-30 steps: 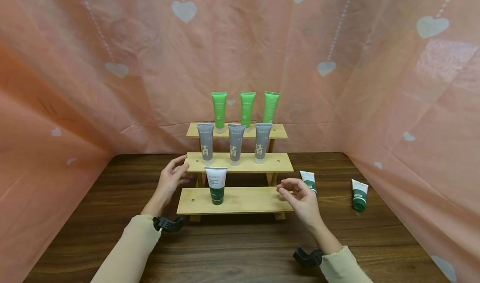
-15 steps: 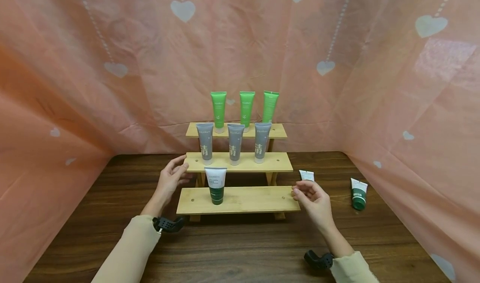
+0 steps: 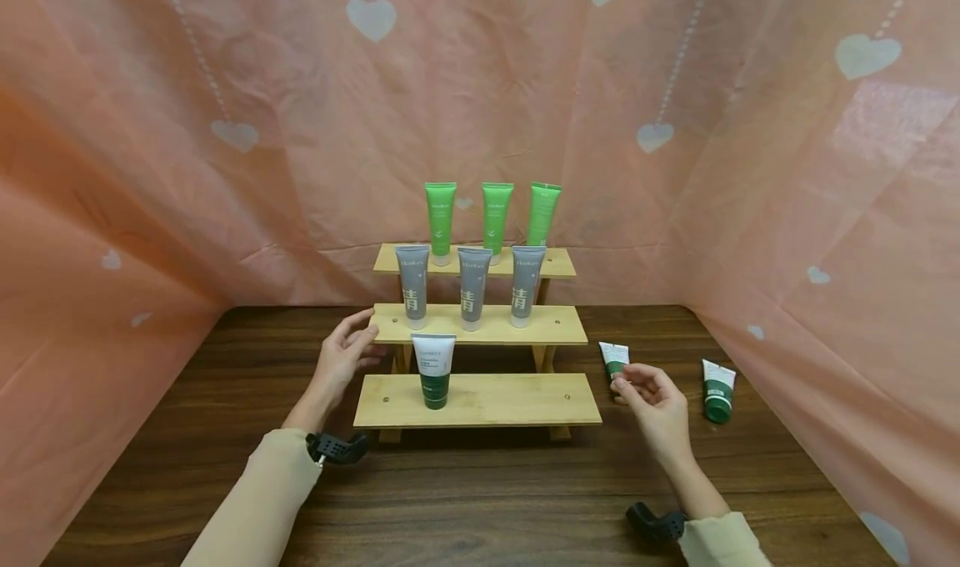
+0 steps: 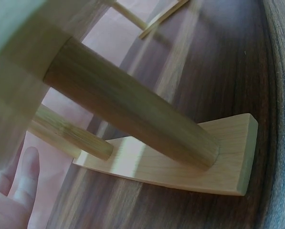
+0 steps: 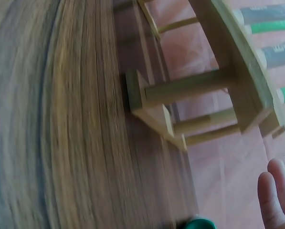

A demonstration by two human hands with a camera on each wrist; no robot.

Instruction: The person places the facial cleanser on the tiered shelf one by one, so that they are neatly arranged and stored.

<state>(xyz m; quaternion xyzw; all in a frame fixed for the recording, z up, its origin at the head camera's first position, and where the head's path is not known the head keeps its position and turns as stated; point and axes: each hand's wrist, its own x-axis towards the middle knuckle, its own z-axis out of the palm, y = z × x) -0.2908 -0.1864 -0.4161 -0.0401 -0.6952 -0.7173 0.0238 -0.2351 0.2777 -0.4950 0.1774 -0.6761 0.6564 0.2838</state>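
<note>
A three-tier wooden display stand [image 3: 510, 402] faces me on the table. At the left end of its middle shelf my left hand [image 3: 341, 360] grips the edge, thumb near the corner. One white and green squeeze tube [image 3: 433, 371] stands cap down on the lowest shelf. To the right of the stand, another white and green tube [image 3: 614, 353] lies on the table. My right hand [image 3: 660, 408] is over its lower part, fingers loosely bent, fingertips overlapping it. In the right wrist view a green cap [image 5: 199, 223] shows at the bottom, left of my fingers [image 5: 272, 198].
Three grey tubes [image 3: 472, 288] stand on the middle shelf and three green tubes [image 3: 493, 217] on the top one. Farther right lies one more white and green tube [image 3: 718, 392]. Pink cloth [image 3: 300, 217] with hearts encloses the dark wooden table [image 3: 450, 500].
My right hand has moved right, from the lowest shelf's right end to the lying tube beside the stand. My left hand stays at the middle shelf.
</note>
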